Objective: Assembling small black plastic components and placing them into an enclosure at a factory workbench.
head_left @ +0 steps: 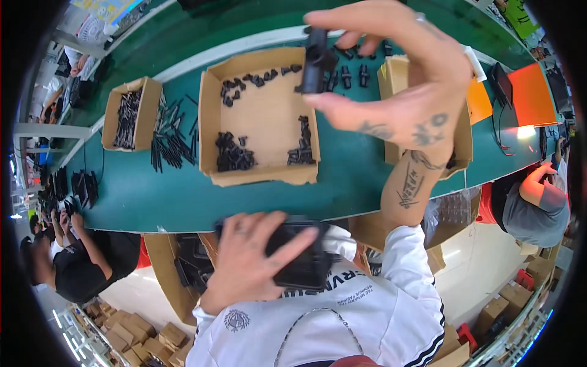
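Between the thumb and index finger of my right hand (pixel 403 79) is a small black plastic fitting (pixel 316 61), lifted over the far side of the bench. My left hand (pixel 247 260) grips a black, box-like plastic unit (pixel 299 263) near my body at the bench's front edge; part of it is hidden under the fingers. Beyond it stands a shallow cardboard box (pixel 260 177) with small black parts heaped in its corners. More black fittings (pixel 347 76) lie on the green bench behind my right hand.
Left of the shallow box lie loose black strips (pixel 166 147) and a smaller carton (pixel 147 116) of thin pieces. Another carton (pixel 461 156) stands partly behind my right forearm. Orange panels (pixel 531 98) are farther right. People (pixel 541 202) sit on both sides.
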Available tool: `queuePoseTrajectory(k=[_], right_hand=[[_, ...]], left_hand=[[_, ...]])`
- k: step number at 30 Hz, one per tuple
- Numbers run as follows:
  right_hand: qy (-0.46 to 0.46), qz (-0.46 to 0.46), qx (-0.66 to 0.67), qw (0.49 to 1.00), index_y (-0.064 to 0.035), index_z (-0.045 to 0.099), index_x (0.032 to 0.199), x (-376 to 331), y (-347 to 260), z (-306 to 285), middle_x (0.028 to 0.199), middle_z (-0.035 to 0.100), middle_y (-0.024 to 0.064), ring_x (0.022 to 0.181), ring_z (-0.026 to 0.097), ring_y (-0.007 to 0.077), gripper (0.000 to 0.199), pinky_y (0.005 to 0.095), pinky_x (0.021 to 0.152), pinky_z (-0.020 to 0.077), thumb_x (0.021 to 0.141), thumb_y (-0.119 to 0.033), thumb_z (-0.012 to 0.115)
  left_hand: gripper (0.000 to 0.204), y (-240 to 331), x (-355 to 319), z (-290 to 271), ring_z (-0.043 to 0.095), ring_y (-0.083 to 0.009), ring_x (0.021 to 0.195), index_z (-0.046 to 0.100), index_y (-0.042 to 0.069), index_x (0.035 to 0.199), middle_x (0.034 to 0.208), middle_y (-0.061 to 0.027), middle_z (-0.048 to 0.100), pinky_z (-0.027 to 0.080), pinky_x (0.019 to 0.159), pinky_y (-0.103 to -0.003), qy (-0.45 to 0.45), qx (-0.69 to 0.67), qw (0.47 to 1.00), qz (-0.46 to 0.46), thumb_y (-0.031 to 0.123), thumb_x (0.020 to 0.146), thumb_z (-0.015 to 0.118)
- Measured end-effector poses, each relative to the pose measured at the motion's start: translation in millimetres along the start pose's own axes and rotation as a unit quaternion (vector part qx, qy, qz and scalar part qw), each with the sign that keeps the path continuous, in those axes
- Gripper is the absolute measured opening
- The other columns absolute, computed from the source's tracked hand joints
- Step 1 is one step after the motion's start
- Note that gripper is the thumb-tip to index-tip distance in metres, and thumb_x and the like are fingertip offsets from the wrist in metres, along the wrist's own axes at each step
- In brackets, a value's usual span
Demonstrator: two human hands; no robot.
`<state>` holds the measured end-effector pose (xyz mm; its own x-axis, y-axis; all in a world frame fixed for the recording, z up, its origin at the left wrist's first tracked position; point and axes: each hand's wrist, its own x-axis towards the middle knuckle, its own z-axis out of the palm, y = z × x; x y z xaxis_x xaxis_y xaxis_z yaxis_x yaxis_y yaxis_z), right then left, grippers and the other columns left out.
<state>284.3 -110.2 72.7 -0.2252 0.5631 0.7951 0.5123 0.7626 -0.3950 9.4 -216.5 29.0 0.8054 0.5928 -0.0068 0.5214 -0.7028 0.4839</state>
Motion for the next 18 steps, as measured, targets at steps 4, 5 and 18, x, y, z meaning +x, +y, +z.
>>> queuePoseTrajectory(k=[4,5,18], right_hand=[[-0.074,0.064,0.021,0.995,0.0006,0.068,0.113,-25,-15,-5,0.101,0.069,0.0106,0.084,0.063,0.0168,0.059,0.027,0.068,0.0489,0.059,-0.011,0.089],[-0.057,0.062,-0.029,0.996,0.0019,0.072,0.103,-38,-19,-6,0.097,0.071,0.0105,0.079,0.063,0.0165,0.056,0.0271,0.068,0.0495,0.05,-0.007,0.088],[-0.024,0.202,0.027,0.979,-0.0011,0.073,0.097,-191,-54,-26,0.093,0.07,0.0155,0.081,0.068,0.0268,0.053,0.0341,0.069,0.0535,0.047,-0.01,0.09]], left_hand=[[0.091,7,26,33,0.049,-0.0357,0.108,0.051,0.02,0.14,0.127,-0.0196,0.047,0.037,0.092,-0.049,-0.02,0.022,1.0,0.003,0.022,0.054,0.079],[0.089,7,30,38,0.048,-0.0356,0.109,0.051,0.018,0.14,0.128,-0.02,0.046,0.037,0.092,-0.049,-0.016,0.039,0.999,-0.005,0.022,0.055,0.079],[0.083,-12,39,99,0.038,-0.0464,0.132,0.055,0.012,0.133,0.152,-0.0238,0.03,0.035,0.106,-0.059,0.03,-0.012,0.999,-0.033,0.009,0.054,0.078]])
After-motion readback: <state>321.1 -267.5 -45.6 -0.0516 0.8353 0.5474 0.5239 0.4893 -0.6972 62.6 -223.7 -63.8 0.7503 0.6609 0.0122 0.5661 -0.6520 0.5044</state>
